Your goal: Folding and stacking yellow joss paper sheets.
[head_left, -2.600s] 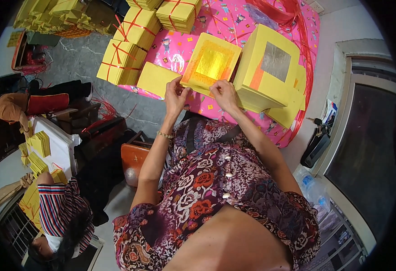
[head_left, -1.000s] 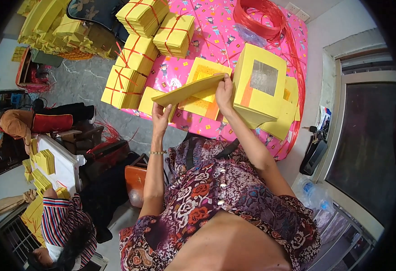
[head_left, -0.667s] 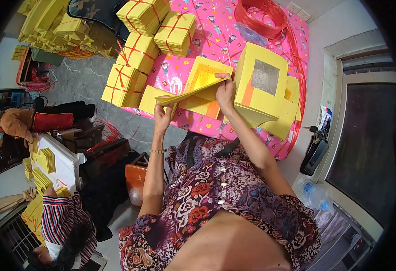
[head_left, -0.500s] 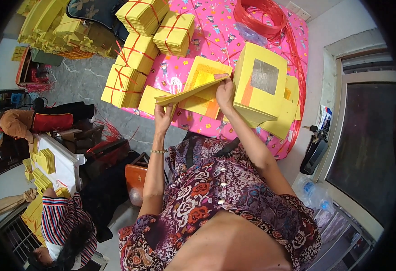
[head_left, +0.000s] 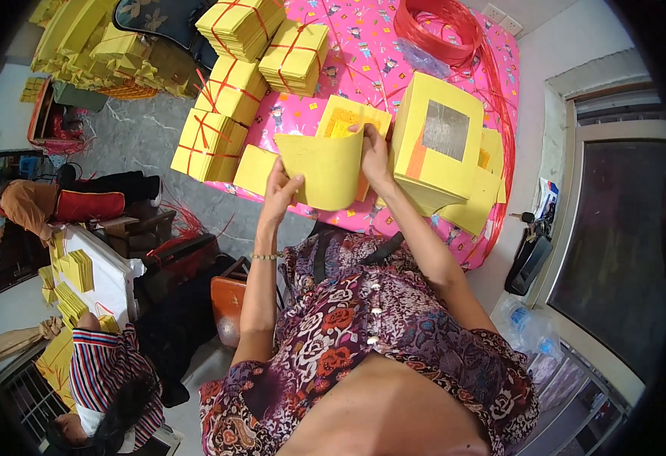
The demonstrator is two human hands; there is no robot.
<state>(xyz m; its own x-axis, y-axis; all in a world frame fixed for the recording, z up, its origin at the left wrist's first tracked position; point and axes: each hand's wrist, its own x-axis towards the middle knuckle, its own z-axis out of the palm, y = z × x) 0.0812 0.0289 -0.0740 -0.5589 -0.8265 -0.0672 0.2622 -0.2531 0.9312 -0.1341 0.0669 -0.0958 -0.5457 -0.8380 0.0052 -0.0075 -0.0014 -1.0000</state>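
Note:
Between my two hands is a yellow paper sheet, curved, with its broad plain side showing. My left hand pinches its left edge, thumb in front. At its right edge, my right hand grips it, fingers curled over the top corner. Behind the sheet lies yellow paper with an orange print, partly covered. Right beside my right hand stands a tall stack of yellow paper, topped with a silver square and an orange strip. A low yellow pile sits left of my left hand.
Yellow bundles tied with red string line the left of the pink patterned table. A coil of red plastic string lies at the back. Two people work at a white table on the left. A window is at right.
The yellow sheet, earlier held edge-on and slanting, is now tipped upright, its broad side facing me. My left hand has shifted slightly right, my right hand hardly at all.

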